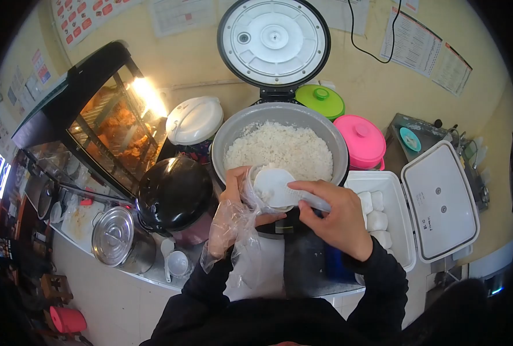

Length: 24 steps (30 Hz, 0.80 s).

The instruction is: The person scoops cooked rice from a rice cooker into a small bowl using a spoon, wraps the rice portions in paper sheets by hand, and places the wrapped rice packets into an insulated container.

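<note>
My left hand [229, 205] grips a clear plastic bag [246, 235], its loose end draped over the wrist. In my right hand [340, 218] is a white rice paddle [274, 185], held by the handle with its blade at the bag's mouth. The blade covers much of what lies in the bag, so the contents cannot be made out. Just beyond both hands stands a large rice cooker [221, 141], lid [274, 43] raised, with white cooked rice [282, 149] inside.
Left are a black-lidded cooker [174, 193], a steel pot [118, 236] and a lit food warmer [109, 124]. Right, an open white foam box [407, 236] holds several wrapped white portions [377, 220]. Green [321, 101] and pink [360, 141] lidded containers stand behind.
</note>
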Each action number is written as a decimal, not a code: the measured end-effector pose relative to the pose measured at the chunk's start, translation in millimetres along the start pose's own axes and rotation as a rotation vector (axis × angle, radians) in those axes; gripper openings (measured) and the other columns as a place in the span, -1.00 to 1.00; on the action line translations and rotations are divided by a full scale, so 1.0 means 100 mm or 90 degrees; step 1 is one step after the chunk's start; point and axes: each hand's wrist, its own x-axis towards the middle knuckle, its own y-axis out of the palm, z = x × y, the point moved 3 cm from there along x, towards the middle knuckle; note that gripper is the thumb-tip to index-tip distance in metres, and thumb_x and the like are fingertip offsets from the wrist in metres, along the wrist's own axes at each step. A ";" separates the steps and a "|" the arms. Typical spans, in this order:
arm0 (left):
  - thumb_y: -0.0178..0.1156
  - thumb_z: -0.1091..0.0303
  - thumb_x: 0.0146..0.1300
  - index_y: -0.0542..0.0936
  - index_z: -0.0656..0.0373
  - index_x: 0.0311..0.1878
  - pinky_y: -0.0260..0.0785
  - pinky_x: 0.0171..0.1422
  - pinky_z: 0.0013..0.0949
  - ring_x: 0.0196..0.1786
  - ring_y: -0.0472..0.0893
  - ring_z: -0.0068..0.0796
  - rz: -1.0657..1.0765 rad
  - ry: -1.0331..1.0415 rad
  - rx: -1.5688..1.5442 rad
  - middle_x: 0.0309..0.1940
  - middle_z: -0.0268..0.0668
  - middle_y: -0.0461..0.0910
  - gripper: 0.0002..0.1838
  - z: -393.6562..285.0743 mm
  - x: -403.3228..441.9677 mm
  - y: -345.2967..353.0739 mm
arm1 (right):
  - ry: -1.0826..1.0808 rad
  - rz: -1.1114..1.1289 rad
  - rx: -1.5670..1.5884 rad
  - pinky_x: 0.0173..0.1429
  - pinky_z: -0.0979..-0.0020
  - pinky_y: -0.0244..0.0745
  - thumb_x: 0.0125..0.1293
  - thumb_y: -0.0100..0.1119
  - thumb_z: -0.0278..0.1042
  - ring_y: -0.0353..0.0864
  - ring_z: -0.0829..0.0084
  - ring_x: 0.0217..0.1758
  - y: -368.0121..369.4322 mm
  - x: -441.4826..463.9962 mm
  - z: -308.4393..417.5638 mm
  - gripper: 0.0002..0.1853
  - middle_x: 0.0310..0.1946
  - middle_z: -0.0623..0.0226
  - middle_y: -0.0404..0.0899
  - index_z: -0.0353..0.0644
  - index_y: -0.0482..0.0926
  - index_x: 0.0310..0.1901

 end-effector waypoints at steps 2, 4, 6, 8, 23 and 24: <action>0.76 0.33 -0.43 0.13 0.19 0.29 0.25 0.45 -0.16 0.34 0.45 -0.19 0.006 -0.003 -0.009 0.25 -0.03 0.41 0.20 0.00 -0.02 0.04 | 0.029 0.019 0.085 -0.17 0.49 0.55 0.20 0.27 -0.49 0.69 0.44 -0.29 0.01 -0.02 -0.13 -0.63 -0.22 0.29 0.71 -0.08 0.66 0.08; 0.75 0.33 -0.43 0.13 0.19 0.29 0.24 0.46 -0.16 0.34 0.45 -0.19 0.009 -0.001 -0.025 0.25 -0.03 0.41 0.20 0.03 -0.03 0.09 | 0.073 0.054 0.136 -0.07 0.47 0.56 0.23 0.26 -0.51 0.70 0.49 -0.21 -0.02 -0.06 -0.19 -0.63 -0.15 0.25 0.72 -0.11 0.65 0.10; 0.75 0.33 -0.42 0.13 0.19 0.29 0.24 0.46 -0.16 0.34 0.45 -0.18 0.013 -0.001 -0.043 0.25 -0.03 0.41 0.20 0.03 -0.04 0.13 | 0.098 0.031 0.206 -0.03 0.47 0.55 0.25 0.23 -0.54 0.68 0.54 -0.16 -0.09 -0.16 -0.21 -0.63 -0.12 0.26 0.71 -0.12 0.64 0.11; 0.75 0.33 -0.42 0.13 0.19 0.29 0.24 0.46 -0.16 0.34 0.45 -0.18 0.010 -0.002 -0.056 0.26 -0.02 0.41 0.19 0.06 -0.05 0.12 | 0.120 0.001 0.196 -0.04 0.46 0.54 0.26 0.20 -0.57 0.66 0.56 -0.16 -0.20 -0.31 -0.21 -0.63 -0.13 0.26 0.70 -0.13 0.64 0.11; 0.74 0.34 -0.38 0.13 0.19 0.29 0.23 0.47 -0.15 0.35 0.44 -0.14 -0.110 0.084 -0.031 0.28 0.00 0.40 0.17 0.18 -0.07 0.12 | 0.177 -0.051 -0.047 -0.27 0.42 0.44 0.31 0.13 -0.62 0.60 0.38 -0.38 -0.51 -0.68 0.23 -0.63 -0.37 0.21 0.58 -0.17 0.60 0.14; 0.73 0.34 -0.38 0.13 0.19 0.29 0.23 0.47 -0.15 0.35 0.44 -0.14 -0.109 0.093 -0.027 0.28 0.01 0.40 0.17 0.16 -0.06 0.14 | 0.150 -0.030 -0.009 -0.26 0.42 0.45 0.32 0.12 -0.63 0.61 0.37 -0.37 -0.43 -0.56 0.24 -0.63 -0.37 0.19 0.58 -0.18 0.60 0.14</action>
